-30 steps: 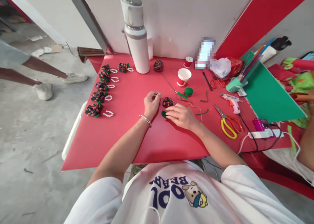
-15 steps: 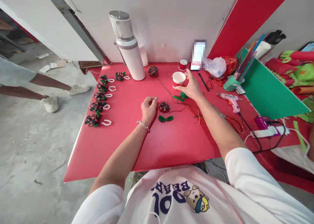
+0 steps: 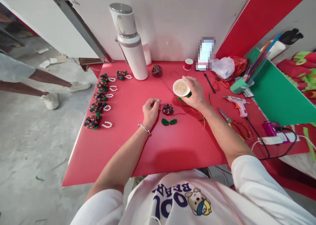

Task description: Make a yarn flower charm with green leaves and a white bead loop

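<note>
My right hand (image 3: 195,94) is wrapped round a small paper cup (image 3: 181,87) holding pale beads, lifted and tilted toward me above the red table (image 3: 138,142). My left hand (image 3: 151,108) rests on the table with its fingertips pinched together; what they hold is too small to name. Just right of that hand lies a multicoloured yarn flower (image 3: 168,109), and two green felt leaves (image 3: 169,121) lie below it. A thin dark thread runs from the flower toward the right.
Several finished yarn flowers (image 3: 98,101) with bead loops (image 3: 107,124) line the left side. A white thermos (image 3: 129,42), yarn ball (image 3: 157,70), red thread spool (image 3: 188,63), phone, scissors (image 3: 232,121), glue gun (image 3: 238,103) and green board (image 3: 276,93) stand around. A person's legs are at far left.
My right hand left the green leaves, reached back to the paper cup, gripped it and brought it nearer, tilted. My left hand stayed pinched beside the flower.
</note>
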Demonstrator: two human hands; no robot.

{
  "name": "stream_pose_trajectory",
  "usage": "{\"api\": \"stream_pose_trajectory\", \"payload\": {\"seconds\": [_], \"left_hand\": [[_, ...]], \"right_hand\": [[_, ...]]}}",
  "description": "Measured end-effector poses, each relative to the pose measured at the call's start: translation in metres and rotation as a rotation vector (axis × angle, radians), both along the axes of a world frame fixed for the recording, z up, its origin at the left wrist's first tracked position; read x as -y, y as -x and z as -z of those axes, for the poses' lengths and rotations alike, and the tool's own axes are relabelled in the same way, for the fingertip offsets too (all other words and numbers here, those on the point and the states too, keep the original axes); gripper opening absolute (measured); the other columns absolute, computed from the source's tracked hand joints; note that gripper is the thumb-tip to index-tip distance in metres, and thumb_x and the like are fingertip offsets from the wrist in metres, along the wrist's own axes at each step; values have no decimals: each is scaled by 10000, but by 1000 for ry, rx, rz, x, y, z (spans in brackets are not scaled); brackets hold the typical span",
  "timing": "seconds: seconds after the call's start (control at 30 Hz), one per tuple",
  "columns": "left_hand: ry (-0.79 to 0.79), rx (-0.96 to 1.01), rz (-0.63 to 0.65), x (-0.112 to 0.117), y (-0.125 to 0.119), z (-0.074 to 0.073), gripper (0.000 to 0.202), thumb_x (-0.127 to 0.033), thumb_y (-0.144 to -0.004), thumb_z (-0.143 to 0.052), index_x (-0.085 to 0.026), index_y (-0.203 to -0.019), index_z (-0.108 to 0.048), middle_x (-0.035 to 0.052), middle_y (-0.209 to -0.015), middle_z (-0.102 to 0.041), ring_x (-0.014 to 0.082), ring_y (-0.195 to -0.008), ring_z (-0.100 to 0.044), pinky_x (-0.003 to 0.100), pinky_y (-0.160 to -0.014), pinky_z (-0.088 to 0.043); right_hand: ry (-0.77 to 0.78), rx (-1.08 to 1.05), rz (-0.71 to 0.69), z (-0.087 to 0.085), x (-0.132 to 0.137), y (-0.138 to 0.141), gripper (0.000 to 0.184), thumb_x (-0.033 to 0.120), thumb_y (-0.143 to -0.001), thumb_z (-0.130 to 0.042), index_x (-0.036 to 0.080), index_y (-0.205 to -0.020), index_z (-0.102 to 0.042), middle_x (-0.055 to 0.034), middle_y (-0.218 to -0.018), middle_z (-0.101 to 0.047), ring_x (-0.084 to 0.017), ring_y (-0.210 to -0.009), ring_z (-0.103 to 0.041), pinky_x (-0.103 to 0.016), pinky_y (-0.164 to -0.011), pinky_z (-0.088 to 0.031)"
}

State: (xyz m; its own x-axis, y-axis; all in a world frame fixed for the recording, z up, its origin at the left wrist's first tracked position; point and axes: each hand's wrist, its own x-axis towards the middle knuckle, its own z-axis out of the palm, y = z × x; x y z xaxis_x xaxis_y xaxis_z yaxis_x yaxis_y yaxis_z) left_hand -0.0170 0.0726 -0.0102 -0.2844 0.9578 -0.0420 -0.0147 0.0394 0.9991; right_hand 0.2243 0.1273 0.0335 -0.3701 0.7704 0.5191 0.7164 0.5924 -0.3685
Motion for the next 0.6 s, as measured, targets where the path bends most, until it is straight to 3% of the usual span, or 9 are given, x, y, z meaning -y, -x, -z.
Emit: {"api": "stream_pose_trajectory", "payload": {"seconds": [0.2, 0.33, 0.47, 0.6], "left_hand": [[-13, 20, -18, 5, -1, -7, 189, -390, -843, -729, -207, -801, -711, -33, -565, -574, 112, -505, -538, 246, -506, -435], [-15, 85, -61, 5, -1, -7, 302, -477, -874, -730, -210, -750, -664, -50, -496, -501, 93, -429, -446, 233, -439, -373], [-29, 169, -89, 3, -1, -5, 384, -562, -869, -731, -206, -756, -638, -23, -607, -585, 67, -428, -404, 221, -405, -326], [-49, 125, -57, 5, 0, -1, 414, -604, -887, -713, -204, -794, -658, -7, -667, -616, 83, -459, -429, 238, -432, -355]], "right_hand": [[1, 39, -2, -5, 12, 4, 845, 220, -907, -727, 315, -1688, -418, -138, -1593, -574, -416, -1495, -522, -666, -1258, -435], [-23, 26, -36, -7, 25, 16, 852, 228, -911, -729, 321, -1695, -410, -135, -1580, -577, -400, -1482, -530, -652, -1259, -446], [7, -10, -19, -10, 37, 29, 890, 273, -912, -758, 323, -1714, -375, -143, -1561, -574, -398, -1480, -521, -630, -1234, -488], [54, -90, 34, -8, 35, 33, 940, 312, -898, -808, 301, -1720, -352, -154, -1574, -566, -377, -1472, -540, -587, -1220, -514]]}}
